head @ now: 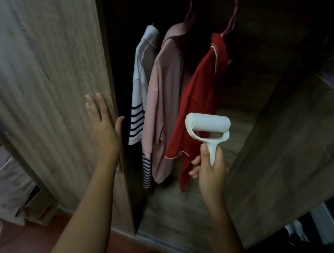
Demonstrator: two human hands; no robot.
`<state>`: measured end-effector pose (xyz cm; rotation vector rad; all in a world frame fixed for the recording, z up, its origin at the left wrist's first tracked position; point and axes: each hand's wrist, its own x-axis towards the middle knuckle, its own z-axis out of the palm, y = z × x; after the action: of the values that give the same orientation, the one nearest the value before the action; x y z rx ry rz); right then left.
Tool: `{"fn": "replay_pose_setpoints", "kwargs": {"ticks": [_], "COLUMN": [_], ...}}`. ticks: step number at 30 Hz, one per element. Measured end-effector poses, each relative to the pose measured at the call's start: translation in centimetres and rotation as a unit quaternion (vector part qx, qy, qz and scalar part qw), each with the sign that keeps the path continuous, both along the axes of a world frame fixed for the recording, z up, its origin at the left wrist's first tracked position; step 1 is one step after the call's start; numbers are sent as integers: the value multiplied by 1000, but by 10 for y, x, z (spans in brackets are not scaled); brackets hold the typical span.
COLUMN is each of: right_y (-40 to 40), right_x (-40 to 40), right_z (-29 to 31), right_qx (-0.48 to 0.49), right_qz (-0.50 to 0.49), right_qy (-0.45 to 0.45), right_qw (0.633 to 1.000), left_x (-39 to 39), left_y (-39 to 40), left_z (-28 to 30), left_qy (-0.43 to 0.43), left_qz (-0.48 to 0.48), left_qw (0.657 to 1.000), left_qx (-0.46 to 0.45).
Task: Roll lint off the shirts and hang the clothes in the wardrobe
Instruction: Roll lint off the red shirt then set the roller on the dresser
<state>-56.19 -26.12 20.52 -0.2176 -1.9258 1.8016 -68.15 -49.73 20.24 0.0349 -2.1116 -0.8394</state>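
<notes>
In the head view, the wardrobe [174, 209] stands open, its inside dark. The left hand [104, 126] lies flat and fully spread against the outer face of the left wardrobe door [44, 72], near that door's inner edge, with the thumb at the edge itself; it grips nothing. The right hand [209, 168] is closed around the white handle of a lint roller [208, 128], holding it upright with the roll on top, in front of the lower part of the red shirt [197, 100].

Three garments hang in a row inside: a white shirt with navy stripes [136, 110] nearest the left door, a dusty pink shirt [162, 105] just beside it, touching, and the red shirt to the right, its collar trimmed with a pale line. The pink and red shirts hang on pink hangers [232, 20]; the rail above is out of view. The right wardrobe door [282, 159] stands open at the right edge. Pale fabric [1, 181] lies on the reddish floor [36, 242] at the lower left corner.
</notes>
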Motion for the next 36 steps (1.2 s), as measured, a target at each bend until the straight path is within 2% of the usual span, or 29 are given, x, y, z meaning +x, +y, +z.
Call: {"fn": "replay_pose_setpoints", "kwargs": {"ticks": [17, 20, 22, 25, 27, 30, 32, 34, 36], "right_y": [-11, -3, 6, 22, 35, 55, 66, 74, 78], "right_x": [1, 0, -5, -18, -26, -38, -47, -55, -63], "right_z": [-7, -3, 1, 7, 9, 11, 12, 14, 17], "right_qx": [-2, 9, 10, -4, -10, -17, -30, -41, -42], "right_qz": [-58, -70, -79, -79, -77, -70, -65, -53, -33], "right_qy": [-15, -13, -14, -16, -17, -7, -5, -8, -8], "right_qw": [998, 997, 997, 997, 997, 997, 997, 998, 999], "left_x": [-8, 2, 17, 31, 32, 16, 3, -1, 6], "left_y": [-35, -18, 11, 69, 104, 138, 142, 136, 128], "left_z": [3, 9, 14, 23, 34, 36, 20, 2, -6], "left_qy": [3, -7, 34, 110, 77, -71, -136, -146, -146], "left_qz": [11, 20, 8, -95, -159, -220, -218, -183, -160], "left_qw": [1000, 998, 998, 989, 984, 971, 965, 972, 974], "left_qx": [11, 57, 57, 13, 0, 61, 49, 26, 67]}}
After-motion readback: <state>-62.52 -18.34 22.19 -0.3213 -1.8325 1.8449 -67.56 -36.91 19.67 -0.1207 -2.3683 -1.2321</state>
